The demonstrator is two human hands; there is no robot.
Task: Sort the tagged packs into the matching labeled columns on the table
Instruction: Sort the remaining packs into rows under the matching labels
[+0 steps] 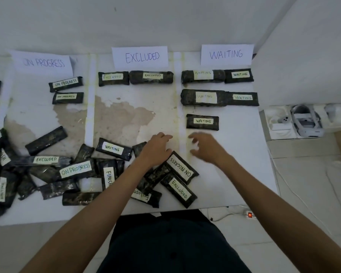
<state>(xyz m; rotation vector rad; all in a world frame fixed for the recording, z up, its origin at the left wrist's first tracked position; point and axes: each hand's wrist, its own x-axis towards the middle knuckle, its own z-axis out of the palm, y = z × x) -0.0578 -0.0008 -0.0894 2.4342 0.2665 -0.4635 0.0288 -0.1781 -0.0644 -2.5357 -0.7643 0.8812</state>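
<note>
Near tabletop edge: unsorted packs (53, 187) heaped for picking; my left hand (158, 148), fingers relaxed and empty, is just beside the ON PROGRESS pack (181, 169); my blurred right hand (207, 146), fingers spread and empty, lies nearside of the WAITING pack (202, 121), which is filed toward the far-edge WAITING label (226, 54).

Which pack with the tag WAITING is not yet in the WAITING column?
The WAITING pack lying tilted in the unsorted pile, just left of the left hand. The other five lie in rows under the WAITING sign.
</note>
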